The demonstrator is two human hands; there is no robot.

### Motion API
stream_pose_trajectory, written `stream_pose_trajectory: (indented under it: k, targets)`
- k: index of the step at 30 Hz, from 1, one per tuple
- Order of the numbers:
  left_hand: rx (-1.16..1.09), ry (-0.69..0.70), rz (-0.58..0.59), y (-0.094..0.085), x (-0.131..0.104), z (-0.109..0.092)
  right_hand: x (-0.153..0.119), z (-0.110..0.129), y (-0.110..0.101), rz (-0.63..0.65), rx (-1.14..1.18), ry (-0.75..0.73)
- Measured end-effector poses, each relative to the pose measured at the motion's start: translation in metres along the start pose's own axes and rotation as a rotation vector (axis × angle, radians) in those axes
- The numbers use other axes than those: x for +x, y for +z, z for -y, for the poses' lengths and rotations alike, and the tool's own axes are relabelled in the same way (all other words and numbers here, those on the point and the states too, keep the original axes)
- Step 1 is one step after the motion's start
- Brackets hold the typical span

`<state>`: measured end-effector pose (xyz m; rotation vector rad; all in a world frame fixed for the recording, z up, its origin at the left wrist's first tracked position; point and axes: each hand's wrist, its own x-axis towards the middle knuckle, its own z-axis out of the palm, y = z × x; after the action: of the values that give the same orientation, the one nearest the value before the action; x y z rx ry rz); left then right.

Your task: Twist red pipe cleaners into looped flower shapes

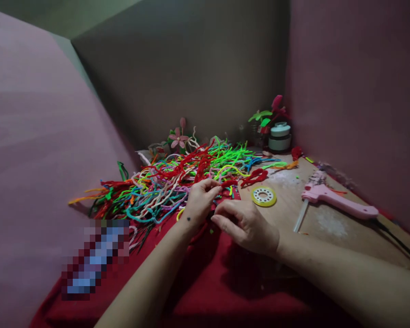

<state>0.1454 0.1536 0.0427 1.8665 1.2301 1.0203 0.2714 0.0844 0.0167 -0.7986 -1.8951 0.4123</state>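
bare forearms (153,269) slant inward, left fingers (208,183) pinching a fuzzy red stem (229,184)

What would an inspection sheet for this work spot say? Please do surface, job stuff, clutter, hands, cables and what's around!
Surface: red cloth, brown board with whitish smudges.
Job's things: red fuzzy stem, partly hidden.
Clutter: tangled colorful stems; yellow-rimmed roll and pink glue gun on the board.
Hands: left hand pinches the red fuzzy stem; right hand curled nearby, grip unclear.
Cables: dark cord from the glue gun.
Surroundings: gray wall, pink flower, lidded jar.
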Motion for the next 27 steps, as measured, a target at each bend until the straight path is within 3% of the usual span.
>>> stream_pose_trajectory:
  k: [5,10,15,20,24,27]
  targets:
    - [0.203,0.099,0.137,0.034,0.039,-0.012,-0.001,0.001,0.000,-0.023,-0.035,-0.055]
    - [0.347,0.116,0.137,0.068,0.077,-0.014,0.003,-0.005,-0.002,-0.108,-0.093,-0.064]
    - [0.392,0.149,0.106,0.076,0.089,-0.013,0.004,-0.014,-0.001,-0.103,-0.131,-0.028]
    - [0.338,0.152,0.072,0.049,0.069,-0.026,0.003,-0.011,0.002,-0.073,-0.115,-0.018]
    - [0.175,0.130,-0.033,0.003,0.054,-0.028,-0.002,-0.007,0.007,0.014,-0.084,0.001]
    - [0.135,0.098,-0.146,-0.033,0.048,-0.018,-0.005,-0.007,0.012,0.096,-0.070,-0.023]
